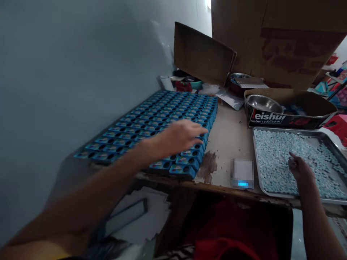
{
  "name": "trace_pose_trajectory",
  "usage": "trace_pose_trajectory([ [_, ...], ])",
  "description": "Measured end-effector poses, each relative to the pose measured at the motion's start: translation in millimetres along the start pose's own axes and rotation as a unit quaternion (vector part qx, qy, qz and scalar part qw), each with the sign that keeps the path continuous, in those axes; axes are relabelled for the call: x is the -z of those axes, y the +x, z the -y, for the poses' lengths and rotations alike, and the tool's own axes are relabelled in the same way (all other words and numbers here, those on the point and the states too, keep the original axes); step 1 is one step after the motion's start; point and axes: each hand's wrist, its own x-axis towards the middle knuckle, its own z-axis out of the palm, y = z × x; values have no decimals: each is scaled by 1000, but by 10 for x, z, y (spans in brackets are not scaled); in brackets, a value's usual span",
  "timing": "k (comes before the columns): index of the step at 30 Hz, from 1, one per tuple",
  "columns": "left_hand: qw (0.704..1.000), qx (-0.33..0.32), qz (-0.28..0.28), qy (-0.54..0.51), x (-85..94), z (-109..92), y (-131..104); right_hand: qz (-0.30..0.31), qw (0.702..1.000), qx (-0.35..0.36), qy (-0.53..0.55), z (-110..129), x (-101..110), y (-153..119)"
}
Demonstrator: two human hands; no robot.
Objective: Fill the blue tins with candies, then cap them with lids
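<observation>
Rows of small blue boxes (146, 126), each with a dark round hole in its top, cover the left part of the table. Over their right-hand rows is my left hand (184, 135), slightly blurred, with the fingers stretched and the thumb apart; I see nothing in it. A metal tray (256, 159) on the right holds many small pale blue and white pellets (276, 162). My right hand (301, 169) is above these pellets, fingers curled in, and what they hold, if anything, is hidden.
Between boxes and tray sits a small pixelated device (242, 173) with a bright blue patch. Behind the tray, a low cardboard box (292, 117) holds a metal bowl (264, 104). Large cardboard (282, 43) stands at the back, and a wall (81, 65) runs along the left.
</observation>
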Motion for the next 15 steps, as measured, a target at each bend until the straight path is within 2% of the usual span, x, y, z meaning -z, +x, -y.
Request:
trace_pose_trajectory([
  [2,997,-41,32,-49,-443,-457,-119,11,993,-75,90,30,21,39],
  [4,990,-69,91,-77,-901,-787,-179,-13,985,-107,131,45,1,21],
  [7,985,-88,114,-94,-1420,-1006,-184,-41,986,-116,113,57,-53,-103],
  [10,987,-81,91,-106,-1636,-965,-133,-6,990,-129,49,105,-28,-271],
  [15,986,-8,60,-158,-1697,-747,-86,21,986,-83,-145,233,147,-494],
])
